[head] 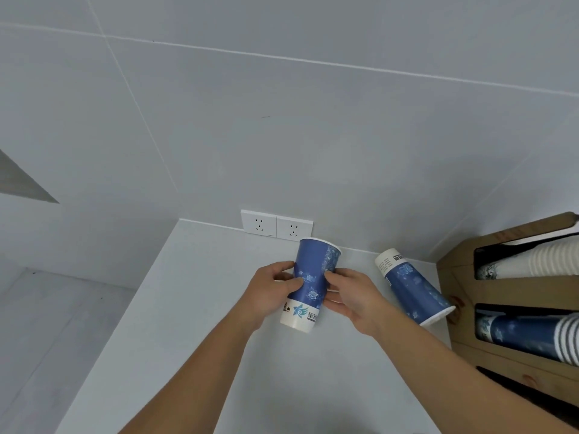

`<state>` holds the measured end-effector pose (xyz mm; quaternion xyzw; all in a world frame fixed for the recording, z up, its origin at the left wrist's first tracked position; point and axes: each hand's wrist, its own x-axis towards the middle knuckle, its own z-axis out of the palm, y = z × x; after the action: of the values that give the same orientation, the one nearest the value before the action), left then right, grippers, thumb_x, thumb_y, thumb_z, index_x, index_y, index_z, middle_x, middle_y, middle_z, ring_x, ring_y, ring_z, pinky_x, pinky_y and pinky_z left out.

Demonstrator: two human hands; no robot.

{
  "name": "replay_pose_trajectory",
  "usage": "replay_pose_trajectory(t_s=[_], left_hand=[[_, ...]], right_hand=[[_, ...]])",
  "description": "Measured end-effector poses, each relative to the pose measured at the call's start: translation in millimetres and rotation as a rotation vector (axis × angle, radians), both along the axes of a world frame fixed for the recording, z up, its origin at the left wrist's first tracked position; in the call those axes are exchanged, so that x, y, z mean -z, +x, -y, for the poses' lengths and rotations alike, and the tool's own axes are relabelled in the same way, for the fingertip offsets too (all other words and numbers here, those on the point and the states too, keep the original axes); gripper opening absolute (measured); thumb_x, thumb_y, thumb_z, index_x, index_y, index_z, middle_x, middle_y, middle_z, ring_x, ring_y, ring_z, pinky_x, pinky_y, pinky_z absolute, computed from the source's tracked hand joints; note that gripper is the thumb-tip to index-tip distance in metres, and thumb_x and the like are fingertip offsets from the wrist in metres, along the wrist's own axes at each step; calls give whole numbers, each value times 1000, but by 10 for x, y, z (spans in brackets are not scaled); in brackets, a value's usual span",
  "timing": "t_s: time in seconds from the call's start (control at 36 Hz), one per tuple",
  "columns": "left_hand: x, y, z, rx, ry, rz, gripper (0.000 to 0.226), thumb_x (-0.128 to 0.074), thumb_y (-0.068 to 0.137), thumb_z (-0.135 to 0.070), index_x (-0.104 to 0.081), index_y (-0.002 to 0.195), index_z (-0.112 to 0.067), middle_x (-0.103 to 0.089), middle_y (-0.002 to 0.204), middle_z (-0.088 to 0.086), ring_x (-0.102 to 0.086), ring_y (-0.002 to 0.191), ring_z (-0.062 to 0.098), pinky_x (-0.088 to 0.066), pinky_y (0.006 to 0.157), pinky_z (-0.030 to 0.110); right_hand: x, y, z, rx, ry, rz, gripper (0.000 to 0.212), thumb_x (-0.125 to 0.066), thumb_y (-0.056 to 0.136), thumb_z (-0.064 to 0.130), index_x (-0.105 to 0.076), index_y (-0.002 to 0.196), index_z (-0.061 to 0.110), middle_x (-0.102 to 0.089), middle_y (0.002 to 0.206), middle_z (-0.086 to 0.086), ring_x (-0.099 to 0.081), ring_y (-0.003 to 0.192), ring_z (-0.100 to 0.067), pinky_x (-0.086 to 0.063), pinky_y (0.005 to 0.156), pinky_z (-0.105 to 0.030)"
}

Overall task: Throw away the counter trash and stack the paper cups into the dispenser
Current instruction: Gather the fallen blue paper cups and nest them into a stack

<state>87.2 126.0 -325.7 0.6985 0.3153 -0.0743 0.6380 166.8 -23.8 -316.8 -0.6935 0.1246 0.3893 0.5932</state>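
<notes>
A blue paper cup (310, 277) with a white base band is held over the white counter (194, 308), its rim pointing toward the wall. My left hand (275, 289) grips its left side and my right hand (351, 299) grips its right side. A second blue cup (410, 286) stands upside down on the counter to the right, its rim close to the wooden dispenser (457, 277). The dispenser's upper slot holds a white cup stack (526, 264) and its lower slot a blue cup stack (526, 336).
Two white wall sockets (275, 225) sit just behind the held cup at the back of the counter. The counter's left edge drops to a lower grey surface (47, 324). Tiled wall fills the upper view.
</notes>
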Motion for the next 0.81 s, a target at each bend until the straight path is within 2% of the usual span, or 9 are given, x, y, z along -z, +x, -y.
replay_pose_trajectory(t_s=[0.11,0.28,0.42,0.47,0.58,0.67,0.75,0.81], left_hand=[[-210,-131,90,-6,8,56,50,-71,83,-21,-59,131,-22,-71,106,2,-71,95,20,-56,94,45],[-645,-355,256,22,45,145,55,-70,86,-23,-51,136,-31,-66,111,-1,-68,101,18,-57,92,41],[-1042,-558,459,38,78,244,54,-72,85,-22,-53,134,-35,-64,112,-5,-68,101,16,-58,90,41],[-1195,-653,547,32,81,283,51,-71,85,-20,-54,131,-34,-63,114,-4,-68,101,17,-59,90,41],[-1457,-829,726,14,51,353,42,-68,88,-25,-58,128,-31,-66,118,-2,-70,100,16,-59,88,40],[-1658,-960,919,-1,39,391,30,-60,92,-35,-61,122,-32,-68,117,-3,-70,101,15,-60,87,38],[-1846,-1069,1119,-17,-14,424,21,-51,96,-40,-65,109,-34,-71,111,-9,-71,95,11,-60,76,28],[-1959,-1131,1248,-33,-45,437,26,-45,97,-44,-67,104,-33,-72,104,-11,-71,91,8,-59,69,23]], right_hand=[[-219,-120,109,-9,28,73,26,-57,97,15,-59,122,7,-70,114,-10,-71,97,-24,-56,89,-38],[-624,-318,321,-69,28,244,33,-60,95,19,-58,127,15,-70,113,-1,-71,98,-18,-59,80,-30],[-1050,-548,554,-71,101,339,28,-59,95,17,-57,123,19,-69,107,3,-69,97,-15,-57,71,-24],[-1206,-639,662,-57,123,378,26,-59,96,15,-58,122,18,-70,106,0,-69,97,-17,-57,74,-26],[-1470,-814,897,-37,179,438,28,-58,95,19,-63,123,14,-73,109,-6,-70,101,-22,-57,88,-37],[-1688,-981,1119,-25,219,475,21,-55,97,27,-68,112,19,-73,109,-4,-70,102,-21,-57,88,-37],[-1845,-1122,1317,22,260,521,30,-55,95,39,-71,110,19,-74,109,-3,-70,104,-20,-58,88,-40],[-1925,-1213,1433,52,277,554,35,-54,92,46,-72,109,21,-75,109,1,-70,103,-15,-59,87,-39]])
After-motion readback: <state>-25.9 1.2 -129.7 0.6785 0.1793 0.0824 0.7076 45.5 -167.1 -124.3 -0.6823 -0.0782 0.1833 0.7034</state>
